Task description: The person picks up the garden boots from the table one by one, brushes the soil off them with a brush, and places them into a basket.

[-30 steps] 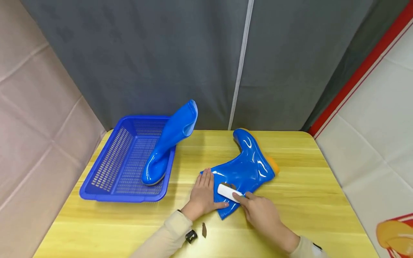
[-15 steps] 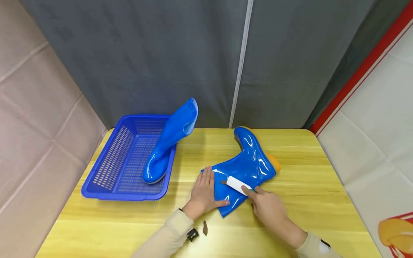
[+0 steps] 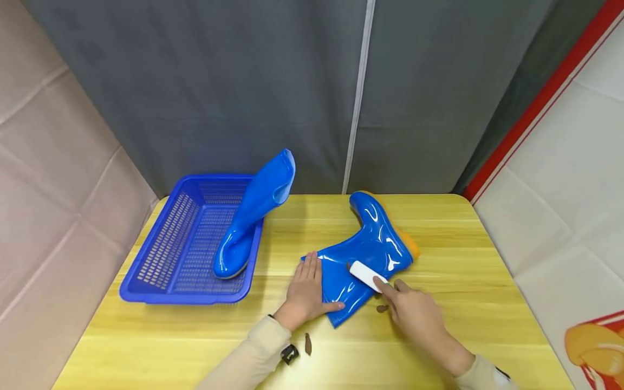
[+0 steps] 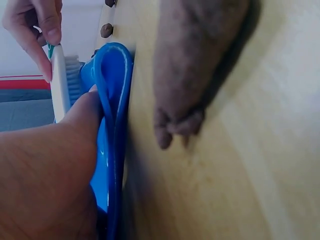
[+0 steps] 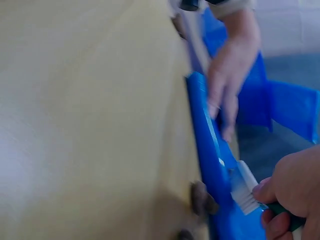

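Observation:
A blue rubber boot [image 3: 363, 252] with an orange sole lies on its side on the table. My left hand [image 3: 304, 295] rests on its shaft near the top opening, fingers straight and thumb spread. My right hand [image 3: 416, 314] grips the handle of a white-backed scrubbing brush [image 3: 368, 275], index finger along its back. In the right wrist view the brush's white bristles [image 5: 244, 197] are against the shaft. A small brown mud-like bit [image 3: 348, 266] shows at the brush's end. Brown lumps [image 3: 382, 309] lie on the table between the boot and my right hand.
A blue plastic basket [image 3: 129, 287] stands at the left, with a second blue boot [image 3: 258, 203] leaning in it, its shaft over the rim. A long brown mud-like piece [image 3: 308, 344] lies near my left wrist. A grey curtain [image 3: 234, 92] hangs behind the table.
My right hand has moved the brush rightward along the shaft. Brown bits seen on the boot have shifted, and lumps now show on the table beside it. My left hand stays in place.

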The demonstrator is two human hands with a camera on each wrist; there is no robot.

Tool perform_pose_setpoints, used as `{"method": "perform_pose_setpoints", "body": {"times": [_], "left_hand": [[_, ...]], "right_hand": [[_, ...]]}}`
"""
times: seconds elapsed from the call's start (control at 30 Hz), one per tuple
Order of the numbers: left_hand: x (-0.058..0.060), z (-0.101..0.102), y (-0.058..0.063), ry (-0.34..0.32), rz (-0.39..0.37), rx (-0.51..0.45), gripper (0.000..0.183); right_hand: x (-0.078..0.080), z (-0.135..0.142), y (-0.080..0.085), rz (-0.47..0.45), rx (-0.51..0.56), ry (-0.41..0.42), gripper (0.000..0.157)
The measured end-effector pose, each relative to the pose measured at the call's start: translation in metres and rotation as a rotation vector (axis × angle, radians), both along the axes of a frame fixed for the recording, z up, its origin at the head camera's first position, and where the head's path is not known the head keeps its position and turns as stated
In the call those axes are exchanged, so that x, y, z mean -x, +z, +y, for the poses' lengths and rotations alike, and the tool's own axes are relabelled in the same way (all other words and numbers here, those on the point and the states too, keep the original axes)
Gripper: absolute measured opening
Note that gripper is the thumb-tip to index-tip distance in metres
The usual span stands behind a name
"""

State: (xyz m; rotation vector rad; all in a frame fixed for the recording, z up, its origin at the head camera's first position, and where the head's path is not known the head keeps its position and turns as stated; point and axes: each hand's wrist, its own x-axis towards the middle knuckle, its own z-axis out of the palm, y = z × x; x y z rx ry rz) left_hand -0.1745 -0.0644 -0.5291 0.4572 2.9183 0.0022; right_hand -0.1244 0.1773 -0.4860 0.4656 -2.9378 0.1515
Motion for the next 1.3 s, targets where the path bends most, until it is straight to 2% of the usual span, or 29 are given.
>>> {"method": "perform_pose_setpoints", "body": {"times": [0.13, 0.27, 0.4, 0.57, 0.77, 0.97, 1.13, 1.3], "left_hand": [[0.000, 0.001, 0.001, -0.002, 0.005, 0.017, 0.127], [0.000, 0.001, 0.002, -0.003, 0.014, 0.019, 0.127], [0.000, 0.001, 0.002, -0.001, 0.011, 0.003, 0.126], [0.000, 0.000, 0.004, 0.007, 0.004, -0.014, 0.126], [-0.001, 0.000, 0.004, 0.026, 0.000, -0.004, 0.127], [0.001, -0.001, 0.003, 0.030, -0.019, -0.029, 0.127], [0.001, -0.002, 0.001, 0.022, -0.016, -0.010, 0.128], [0.000, -0.001, 0.003, 0.008, -0.012, -0.010, 0.127]], "right_hand": [[0.000, -0.010, -0.006, -0.027, -0.063, 0.038, 0.044], [0.006, -0.021, -0.008, -0.018, -0.107, 0.055, 0.045], [0.018, -0.034, -0.010, -0.027, -0.108, 0.099, 0.049], [0.030, -0.043, -0.011, -0.019, -0.088, 0.124, 0.045], [0.021, -0.027, 0.003, -0.069, -0.069, 0.110, 0.047], [0.007, 0.010, 0.019, -0.001, -0.042, 0.063, 0.042], [0.002, 0.020, 0.011, -0.002, -0.027, 0.039, 0.038], [0.008, 0.012, 0.001, -0.041, 0.016, 0.053, 0.039]]}}
